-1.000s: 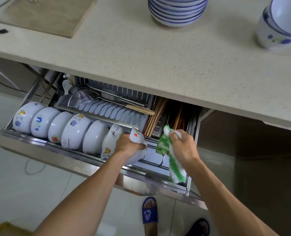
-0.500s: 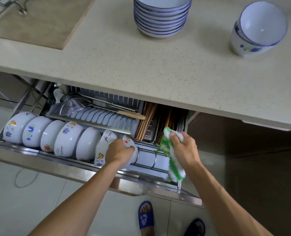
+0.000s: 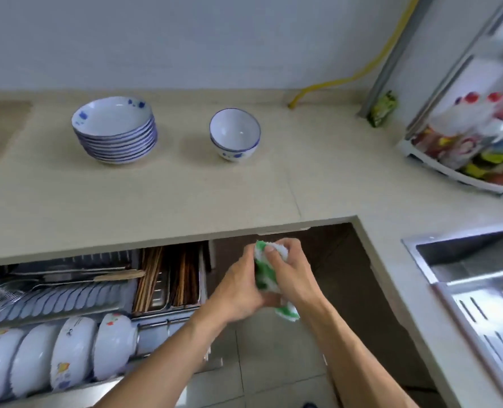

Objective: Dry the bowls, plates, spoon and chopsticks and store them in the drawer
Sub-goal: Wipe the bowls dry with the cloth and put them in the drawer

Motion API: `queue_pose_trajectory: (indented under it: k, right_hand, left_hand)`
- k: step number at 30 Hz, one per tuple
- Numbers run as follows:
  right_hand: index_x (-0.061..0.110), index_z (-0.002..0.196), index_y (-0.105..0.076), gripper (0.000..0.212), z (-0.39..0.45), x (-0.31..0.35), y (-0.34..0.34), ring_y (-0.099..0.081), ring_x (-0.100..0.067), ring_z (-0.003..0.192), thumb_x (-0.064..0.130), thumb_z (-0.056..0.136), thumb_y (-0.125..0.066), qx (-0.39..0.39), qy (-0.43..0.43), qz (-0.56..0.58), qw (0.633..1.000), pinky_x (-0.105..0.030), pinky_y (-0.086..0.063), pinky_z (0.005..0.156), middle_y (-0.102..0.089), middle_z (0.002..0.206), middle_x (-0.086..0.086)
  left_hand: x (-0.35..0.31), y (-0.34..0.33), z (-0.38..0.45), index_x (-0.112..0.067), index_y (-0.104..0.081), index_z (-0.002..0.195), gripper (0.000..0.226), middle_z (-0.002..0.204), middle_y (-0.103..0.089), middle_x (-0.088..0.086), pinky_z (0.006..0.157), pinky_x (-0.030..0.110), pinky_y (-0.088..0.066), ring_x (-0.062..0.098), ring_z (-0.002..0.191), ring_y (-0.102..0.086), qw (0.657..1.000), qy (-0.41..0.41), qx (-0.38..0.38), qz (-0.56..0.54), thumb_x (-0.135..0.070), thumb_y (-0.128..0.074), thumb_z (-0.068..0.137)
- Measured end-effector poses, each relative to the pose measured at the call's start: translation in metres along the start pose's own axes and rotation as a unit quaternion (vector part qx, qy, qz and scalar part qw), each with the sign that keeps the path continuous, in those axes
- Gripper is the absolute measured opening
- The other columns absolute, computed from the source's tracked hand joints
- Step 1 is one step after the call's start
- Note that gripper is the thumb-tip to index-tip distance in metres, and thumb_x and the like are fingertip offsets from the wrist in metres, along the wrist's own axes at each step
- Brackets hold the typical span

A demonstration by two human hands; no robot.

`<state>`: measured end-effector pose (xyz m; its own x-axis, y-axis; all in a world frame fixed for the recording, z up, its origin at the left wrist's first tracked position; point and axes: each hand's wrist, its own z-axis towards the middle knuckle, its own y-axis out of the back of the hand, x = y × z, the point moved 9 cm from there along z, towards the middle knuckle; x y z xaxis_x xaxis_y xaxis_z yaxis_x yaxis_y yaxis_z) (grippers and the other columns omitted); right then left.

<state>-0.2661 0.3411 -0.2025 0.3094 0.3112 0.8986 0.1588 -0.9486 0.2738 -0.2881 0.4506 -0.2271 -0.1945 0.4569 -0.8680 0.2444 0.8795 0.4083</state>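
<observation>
Head view: both hands meet at about five o'clock, left hand [image 3: 238, 287] and right hand [image 3: 291, 278] each grasping the green-and-white cloth [image 3: 266, 275] bunched between them. Stacked plates [image 3: 115, 131] sit on the counter [image 3: 244, 189] at ten o'clock, two nested bowls [image 3: 235, 134] near twelve. Dried bowls [image 3: 73, 348] stand on edge in the open drawer [image 3: 168, 322] at eight o'clock, chopsticks [image 3: 150, 278] behind. Risks, as I judge: a damp plate slipping from the stack, or a hip knocking the open drawer. No legible writing anywhere.
</observation>
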Motion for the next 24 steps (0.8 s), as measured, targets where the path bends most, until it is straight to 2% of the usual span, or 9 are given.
queue_pose_trajectory:
  k: [5, 9, 11, 13, 17, 19, 21, 22, 24]
  right_hand:
    - [0.011, 0.110, -0.060, 0.015, -0.009, -0.008, 0.141, -0.066, -0.021, 0.089, 0.020, 0.099, -0.055, -0.090, -0.058, 0.141, 0.984, -0.030, -0.056, 0.070, -0.068, 0.104, -0.013]
    - [0.021, 0.127, -0.059, 0.037, -0.026, -0.007, 0.250, -0.065, -0.014, 0.091, 0.008, 0.092, -0.061, -0.080, 0.041, 0.009, 0.996, -0.018, -0.054, 0.075, -0.066, 0.108, -0.002]
    - [0.039, 0.138, -0.047, 0.051, -0.031, -0.017, 0.291, -0.064, -0.012, 0.099, 0.020, 0.094, -0.064, -0.061, 0.072, -0.088, 0.992, -0.026, -0.056, 0.085, -0.060, 0.115, 0.005]
    - [0.046, 0.126, -0.055, 0.039, -0.036, -0.032, 0.341, -0.065, -0.012, 0.099, 0.025, 0.095, -0.062, -0.094, 0.091, -0.126, 0.983, -0.036, -0.057, 0.088, -0.061, 0.114, 0.006]
    - [0.030, 0.101, -0.073, 0.014, -0.048, -0.068, 0.427, -0.068, -0.014, 0.090, 0.021, 0.091, -0.067, -0.263, 0.037, -0.081, 0.961, -0.040, -0.058, 0.083, -0.070, 0.100, 0.004]
    - [0.024, 0.094, -0.074, 0.007, -0.055, -0.085, 0.455, -0.068, -0.012, 0.085, 0.021, 0.090, -0.069, -0.311, 0.010, -0.061, 0.948, -0.034, -0.058, 0.077, -0.071, 0.092, 0.005]
    - [0.018, 0.086, -0.074, 0.010, -0.061, -0.107, 0.475, -0.070, -0.012, 0.075, 0.018, 0.092, -0.066, -0.291, -0.033, -0.004, 0.956, -0.029, -0.057, 0.065, -0.072, 0.084, 0.000]
    - [0.015, 0.084, -0.074, 0.014, -0.065, -0.120, 0.482, -0.070, -0.012, 0.068, 0.015, 0.094, -0.064, -0.265, -0.054, 0.050, 0.961, -0.028, -0.057, 0.060, -0.072, 0.081, -0.004]
    - [0.009, 0.087, -0.071, 0.015, -0.069, -0.133, 0.482, -0.069, -0.015, 0.059, 0.012, 0.098, -0.060, -0.214, -0.089, 0.143, 0.962, -0.027, -0.056, 0.054, -0.072, 0.079, -0.011]
  left_hand:
    - [-0.105, -0.093, 0.042, -0.027, -0.065, 0.105, 0.034, 0.087, -0.069, -0.014, 0.064, 0.009, -0.043, 0.007, 0.084, -0.065, 0.995, -0.076, 0.040, 0.055, -0.018, -0.077, 0.074]
    - [-0.173, -0.161, 0.071, -0.021, -0.066, 0.089, 0.008, 0.081, -0.068, -0.009, 0.060, 0.013, -0.044, 0.007, 0.075, -0.063, 0.988, -0.080, 0.083, 0.099, -0.018, -0.067, 0.081]
    - [-0.198, -0.199, 0.080, -0.021, -0.067, 0.092, 0.011, 0.085, -0.069, -0.008, 0.070, 0.019, -0.049, 0.008, 0.080, -0.064, 0.980, -0.077, 0.148, 0.109, -0.018, -0.063, 0.083]
    - [-0.219, -0.249, 0.088, -0.024, -0.064, 0.093, 0.015, 0.090, -0.069, -0.004, 0.081, 0.028, -0.052, 0.011, 0.085, -0.064, 0.970, -0.069, 0.216, 0.090, -0.014, -0.059, 0.084]
    - [-0.244, -0.325, 0.094, -0.024, -0.047, 0.126, 0.061, 0.111, -0.064, 0.003, 0.090, 0.038, -0.053, 0.014, 0.097, -0.063, 0.965, -0.020, 0.260, -0.031, -0.023, -0.065, 0.068]
    - [-0.254, -0.357, 0.092, -0.023, -0.017, 0.154, 0.105, 0.128, -0.055, -0.002, 0.096, 0.029, -0.051, 0.013, 0.111, -0.059, 0.954, -0.053, 0.290, 0.046, -0.020, -0.076, 0.067]
    - [-0.274, -0.383, 0.091, -0.033, 0.005, 0.158, 0.122, 0.131, -0.053, -0.002, 0.098, 0.032, -0.049, 0.017, 0.115, -0.058, 0.933, -0.134, 0.277, 0.185, -0.015, -0.080, 0.073]
    - [-0.286, -0.394, 0.093, -0.038, 0.004, 0.157, 0.120, 0.130, -0.057, 0.001, 0.098, 0.037, -0.050, 0.021, 0.114, -0.059, 0.922, -0.178, 0.249, 0.237, -0.017, -0.081, 0.075]
    - [-0.303, -0.403, 0.098, -0.041, -0.029, 0.150, 0.090, 0.120, -0.066, 0.003, 0.090, 0.041, -0.054, 0.025, 0.107, -0.064, 0.908, -0.243, 0.202, 0.277, -0.026, -0.081, 0.078]
